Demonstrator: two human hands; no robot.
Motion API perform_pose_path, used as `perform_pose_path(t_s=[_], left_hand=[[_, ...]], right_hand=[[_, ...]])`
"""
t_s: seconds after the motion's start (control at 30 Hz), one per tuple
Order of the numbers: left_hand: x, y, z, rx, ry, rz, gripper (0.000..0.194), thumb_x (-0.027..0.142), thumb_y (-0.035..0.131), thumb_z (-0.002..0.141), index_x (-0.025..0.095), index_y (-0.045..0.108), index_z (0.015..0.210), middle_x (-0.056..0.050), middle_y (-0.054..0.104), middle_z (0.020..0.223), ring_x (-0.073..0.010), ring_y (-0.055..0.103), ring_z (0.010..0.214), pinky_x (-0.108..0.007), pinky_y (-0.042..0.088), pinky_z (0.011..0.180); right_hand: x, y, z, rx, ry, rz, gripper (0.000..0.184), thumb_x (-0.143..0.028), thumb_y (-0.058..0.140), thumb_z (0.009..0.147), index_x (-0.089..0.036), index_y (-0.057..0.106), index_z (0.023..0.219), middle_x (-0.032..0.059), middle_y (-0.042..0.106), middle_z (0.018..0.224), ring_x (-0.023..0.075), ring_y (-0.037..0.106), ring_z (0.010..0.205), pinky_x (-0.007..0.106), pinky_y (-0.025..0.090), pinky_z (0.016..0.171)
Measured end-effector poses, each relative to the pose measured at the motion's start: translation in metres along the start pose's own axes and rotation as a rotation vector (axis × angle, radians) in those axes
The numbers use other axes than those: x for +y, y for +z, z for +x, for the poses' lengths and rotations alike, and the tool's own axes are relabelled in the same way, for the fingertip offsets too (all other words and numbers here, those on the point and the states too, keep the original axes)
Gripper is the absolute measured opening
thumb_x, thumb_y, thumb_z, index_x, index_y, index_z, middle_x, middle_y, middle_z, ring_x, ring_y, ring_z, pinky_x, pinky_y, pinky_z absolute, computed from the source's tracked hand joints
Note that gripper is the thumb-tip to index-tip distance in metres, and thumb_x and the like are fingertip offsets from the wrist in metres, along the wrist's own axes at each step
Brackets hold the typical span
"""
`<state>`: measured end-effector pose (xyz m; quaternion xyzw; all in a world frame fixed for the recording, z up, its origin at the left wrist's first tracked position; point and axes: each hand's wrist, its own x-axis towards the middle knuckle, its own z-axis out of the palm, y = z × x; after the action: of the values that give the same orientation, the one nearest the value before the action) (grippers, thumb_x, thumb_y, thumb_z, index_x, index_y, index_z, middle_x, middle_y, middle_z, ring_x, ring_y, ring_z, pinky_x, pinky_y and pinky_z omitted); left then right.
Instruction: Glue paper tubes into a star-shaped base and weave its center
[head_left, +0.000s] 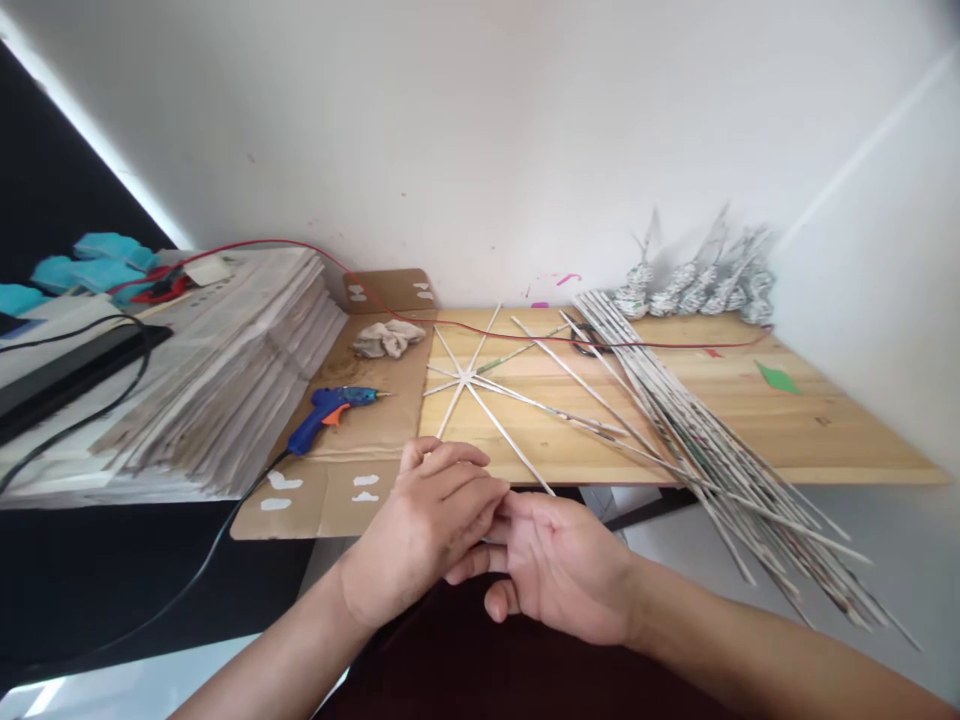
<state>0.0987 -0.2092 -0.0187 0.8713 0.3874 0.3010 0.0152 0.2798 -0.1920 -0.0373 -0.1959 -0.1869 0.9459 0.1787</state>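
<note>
My left hand (439,515), back up, has its fingers bent over the fingertips of my right hand (562,560), which is turned palm up with curled fingers. The two meet in front of the board's near edge; anything between the fingertips is hidden. Just beyond them, thin rolled-paper sticks (466,377) cross at one point like a star on the wooden board (750,420). To the left, a blue glue gun (330,410) with an orange trigger lies on a cardboard sheet (390,430), near a crumpled cloth (388,338).
A tall stack of newspapers (247,360) stands at left, with a black bar (82,375) on top. A bundle of paper sticks (697,430) overhangs the board's front edge at right. Twisted paper pieces (690,285) lean by the wall. A red cord (495,332) crosses the board.
</note>
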Motion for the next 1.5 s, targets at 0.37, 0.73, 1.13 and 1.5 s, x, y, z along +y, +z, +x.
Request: perform_pose_path(t_s=[0.37, 0.73, 1.13, 1.5], left_hand=[[0.023, 0.029, 0.025, 0.194, -0.110, -0.140, 0.014, 0.007, 0.064, 0.080, 0.019, 0.066, 0.087, -0.002, 0.068, 0.085, -0.0174, 0.063, 0.095, -0.034, 0.044, 0.085], [0.025, 0.031, 0.019, 0.105, -0.698, -0.808, 0.010, 0.025, 0.065, 0.085, 0.019, 0.072, 0.087, -0.003, 0.072, 0.086, -0.0152, 0.068, 0.078, -0.026, 0.054, 0.071], [0.018, 0.023, 0.013, 0.024, -0.715, -0.980, 0.016, 0.031, 0.064, 0.088, 0.020, 0.074, 0.094, -0.002, 0.073, 0.089, -0.0126, 0.068, 0.081, -0.020, 0.054, 0.073], [0.020, 0.024, 0.010, 0.157, -0.450, -0.602, 0.011, 0.015, 0.064, 0.083, 0.018, 0.073, 0.089, -0.005, 0.071, 0.087, -0.0151, 0.066, 0.083, -0.026, 0.054, 0.076]], right_hand=[[0.000, -0.010, -0.029, -0.087, -0.050, 0.078, 0.044, -0.039, 0.025, 0.101, -0.013, 0.061, 0.102, 0.0088, 0.060, 0.094, 0.0214, 0.063, 0.090, 0.027, 0.044, 0.064], [0.000, -0.015, -0.022, -0.140, -0.041, 0.094, 0.039, -0.043, 0.036, 0.099, -0.014, 0.061, 0.106, 0.0080, 0.058, 0.100, 0.0209, 0.061, 0.090, 0.027, 0.043, 0.064], [0.000, -0.012, -0.020, -0.133, 0.009, 0.047, 0.041, -0.046, 0.039, 0.096, -0.013, 0.060, 0.109, 0.0112, 0.055, 0.112, 0.0208, 0.060, 0.088, 0.028, 0.043, 0.064], [0.006, -0.011, -0.021, -0.094, 0.005, 0.028, 0.037, -0.047, 0.044, 0.095, -0.016, 0.060, 0.107, 0.0091, 0.059, 0.108, 0.0194, 0.063, 0.085, 0.026, 0.043, 0.062]])
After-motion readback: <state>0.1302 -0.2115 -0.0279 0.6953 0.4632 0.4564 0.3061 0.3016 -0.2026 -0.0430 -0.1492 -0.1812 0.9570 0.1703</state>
